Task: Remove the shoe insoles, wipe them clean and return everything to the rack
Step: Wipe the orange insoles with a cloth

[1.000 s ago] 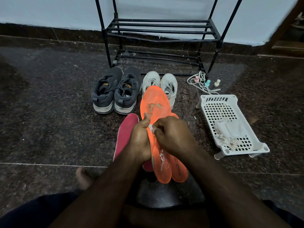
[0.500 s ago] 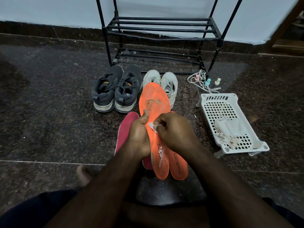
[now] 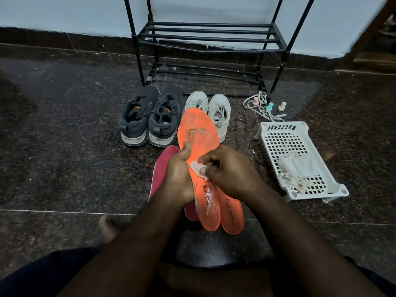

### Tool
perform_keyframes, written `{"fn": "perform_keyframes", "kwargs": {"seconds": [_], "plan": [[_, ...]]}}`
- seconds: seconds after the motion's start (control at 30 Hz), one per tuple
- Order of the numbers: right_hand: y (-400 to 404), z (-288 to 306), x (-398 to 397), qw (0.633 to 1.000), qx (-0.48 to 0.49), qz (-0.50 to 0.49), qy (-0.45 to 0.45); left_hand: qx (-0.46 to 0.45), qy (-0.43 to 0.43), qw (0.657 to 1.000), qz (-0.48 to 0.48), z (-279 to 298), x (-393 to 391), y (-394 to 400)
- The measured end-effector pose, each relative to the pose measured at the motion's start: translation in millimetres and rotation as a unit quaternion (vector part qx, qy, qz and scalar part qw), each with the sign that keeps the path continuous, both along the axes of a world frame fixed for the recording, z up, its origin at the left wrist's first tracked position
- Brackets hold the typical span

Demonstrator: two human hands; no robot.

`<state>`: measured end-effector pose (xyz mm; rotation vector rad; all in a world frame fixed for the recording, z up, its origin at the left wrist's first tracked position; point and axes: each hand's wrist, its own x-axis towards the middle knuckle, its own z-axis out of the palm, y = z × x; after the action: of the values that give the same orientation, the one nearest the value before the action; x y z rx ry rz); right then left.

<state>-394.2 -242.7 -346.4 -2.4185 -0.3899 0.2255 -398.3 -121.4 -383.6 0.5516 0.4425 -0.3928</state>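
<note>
right hand (image 3: 227, 170): fingers curled, pinching a small crumpled white wipe (image 3: 198, 169) and pressing it against the middle of a long orange foam insole (image 3: 198, 136) with a worn, scuffed patch near its toe. left hand (image 3: 179, 179): fingers wrapped round the left edge of that same insole, thumb laid flat across its top face just above the wipe. held up off the floor, toe end pointing away toward the shoes, heel end with dark printed lettering and white flecks pointing back toward the body.

directly beneath, a second orange foam insole (image 3: 232, 215) lying flat on the dark speckled stone floor (image 3: 64, 157), heel peeking out to the right of the held one. just left of these, a flat pink-red insole (image 3: 161, 166) on the floor, partly covered by the left wrist.

beyond the insoles, a pair of dark grey lace-up sneakers (image 3: 150, 116) side by side, and just beside them to the right a pair of white lace-up sneakers (image 3: 211, 108), partly hidden behind the raised insole. behind both pairs, a black metal-tube shoe rack (image 3: 210, 37) against the pale wall.

to the right, a white perforated plastic basket (image 3: 278, 127) holding crumpled white wipes (image 3: 297, 172). near its far end, loose white shoelaces (image 3: 259, 106) and three small pastel bottles (image 3: 269, 106) on the floor. bare foot (image 3: 108, 227) at lower left.
</note>
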Motion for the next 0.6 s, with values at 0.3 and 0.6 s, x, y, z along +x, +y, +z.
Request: {"fn": "perform_keyframes", "kwargs": {"seconds": [0.3,0.6], "plan": [[0,4,-1,0.999,0.023,-0.017,-0.016,-0.015,0.002,1.0,-0.008,0,0,-2],[0,-9,5,0.991,-0.022,0.0,-0.131,-0.031,-0.003,1.0,0.003,-4,1,-2]]}}
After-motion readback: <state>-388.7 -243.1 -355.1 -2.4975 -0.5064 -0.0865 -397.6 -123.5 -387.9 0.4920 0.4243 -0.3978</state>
